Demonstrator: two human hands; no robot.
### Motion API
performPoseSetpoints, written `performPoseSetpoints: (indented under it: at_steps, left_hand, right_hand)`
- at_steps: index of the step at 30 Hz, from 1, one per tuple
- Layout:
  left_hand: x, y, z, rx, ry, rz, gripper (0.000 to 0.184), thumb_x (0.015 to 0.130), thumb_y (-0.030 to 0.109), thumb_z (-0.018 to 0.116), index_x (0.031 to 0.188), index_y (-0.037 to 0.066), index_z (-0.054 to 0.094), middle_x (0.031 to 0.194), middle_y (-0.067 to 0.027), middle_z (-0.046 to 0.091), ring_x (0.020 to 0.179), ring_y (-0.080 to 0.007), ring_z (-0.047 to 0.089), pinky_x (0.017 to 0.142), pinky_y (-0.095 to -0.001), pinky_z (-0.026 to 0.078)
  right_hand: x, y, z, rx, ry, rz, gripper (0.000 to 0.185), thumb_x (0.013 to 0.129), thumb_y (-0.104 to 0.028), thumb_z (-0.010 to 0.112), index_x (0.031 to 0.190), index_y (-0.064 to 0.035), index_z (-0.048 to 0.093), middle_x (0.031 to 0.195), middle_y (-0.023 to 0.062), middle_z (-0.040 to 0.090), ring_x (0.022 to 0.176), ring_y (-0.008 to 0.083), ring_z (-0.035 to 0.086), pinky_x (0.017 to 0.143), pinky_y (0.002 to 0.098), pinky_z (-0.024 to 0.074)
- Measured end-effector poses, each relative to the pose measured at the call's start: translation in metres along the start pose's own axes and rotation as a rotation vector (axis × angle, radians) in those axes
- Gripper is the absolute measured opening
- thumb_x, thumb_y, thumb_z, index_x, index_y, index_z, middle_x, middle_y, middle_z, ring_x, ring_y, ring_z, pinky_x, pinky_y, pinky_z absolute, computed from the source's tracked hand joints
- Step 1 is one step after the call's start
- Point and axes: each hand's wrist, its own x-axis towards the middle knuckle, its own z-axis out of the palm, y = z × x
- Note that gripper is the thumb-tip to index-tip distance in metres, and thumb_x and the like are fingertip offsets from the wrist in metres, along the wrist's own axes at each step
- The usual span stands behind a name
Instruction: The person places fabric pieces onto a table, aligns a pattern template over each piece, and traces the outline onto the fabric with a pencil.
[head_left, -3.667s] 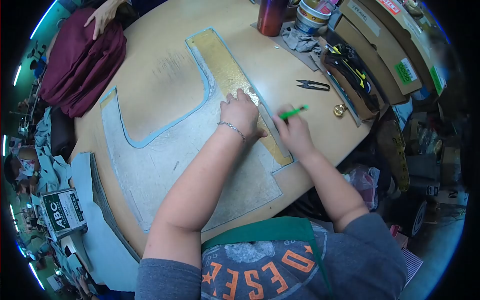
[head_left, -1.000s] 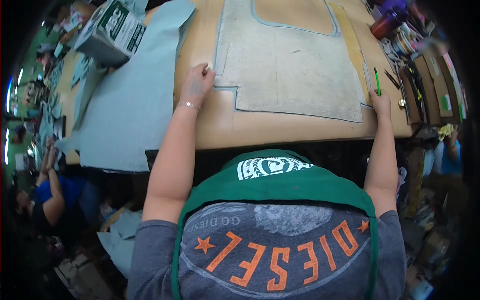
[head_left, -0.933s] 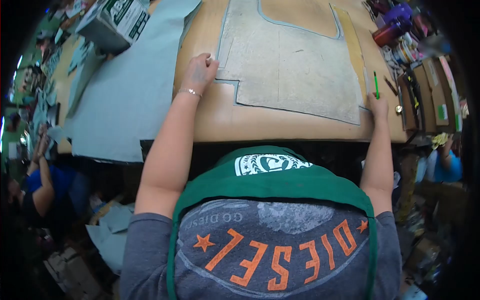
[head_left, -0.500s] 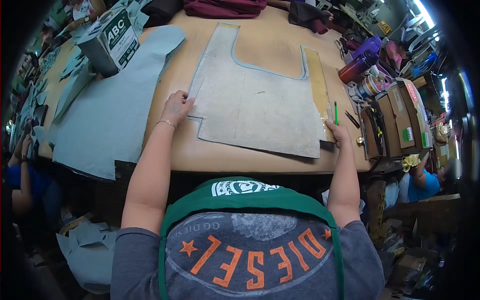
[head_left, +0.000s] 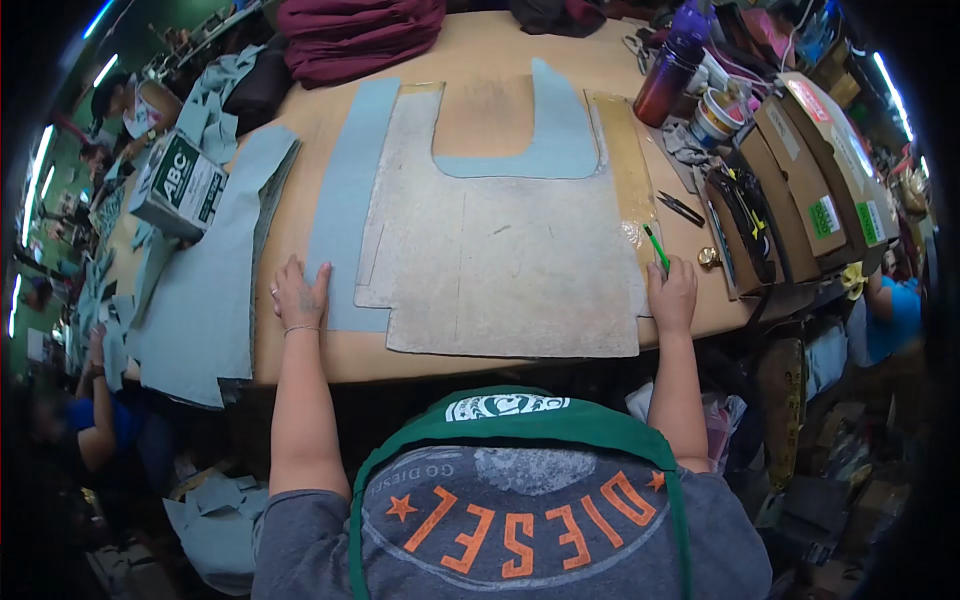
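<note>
A large greyish pattern piece with a deep notch in its far edge and a yellowish taped right side lies flat on the table. Light blue fabric shows from under it, along its left side and inside the notch. My left hand rests on the tabletop just left of the fabric's near-left edge, fingers spread, holding nothing. At the pattern's near-right corner, my right hand is closed around a green pencil that points up and away; its fingertips are partly hidden.
Stacked light blue fabric and an ABC box lie on the left. Maroon fabric sits at the back. On the right are small snips, a purple-red bottle, a white tub and cardboard boxes. Other people are at both sides.
The pattern piece has turned and shifted nearer to me, exposing more blue fabric at its left and in the notch. My left hand has left the pattern's edge and moved down-left onto the table.
</note>
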Motion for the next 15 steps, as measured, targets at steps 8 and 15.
performPoseSetpoints:
  at_steps: [8, 15]
  left_hand:
    - [0.040, 0.024, -0.002, -0.300, -0.455, -0.144, 0.045, 0.068, 0.029, 0.065, 0.097, -0.004, 0.057, 0.084, -0.0172, 0.063, 0.076, -0.0264, 0.061, 0.069, -0.0335, 0.047]
    - [0.057, 0.061, -0.023, -1.394, -0.371, 0.000, 0.028, 0.076, 0.020, 0.054, 0.092, -0.002, 0.062, 0.088, -0.0066, 0.062, 0.081, -0.0132, 0.055, 0.075, -0.0269, 0.042]
  right_hand:
    - [0.000, 0.000, -0.003, 0.054, 0.005, -0.004, 0.026, 0.075, -0.021, 0.061, 0.089, -0.0005, 0.053, 0.083, 0.0154, 0.049, 0.082, 0.0340, 0.048, 0.073, 0.0420, 0.0387]
    - [0.017, -0.035, -0.004, -0.193, 0.024, -0.008, 0.034, 0.073, -0.024, 0.063, 0.094, 0.0008, 0.053, 0.092, 0.0199, 0.047, 0.086, 0.0370, 0.048, 0.079, 0.0429, 0.0385]
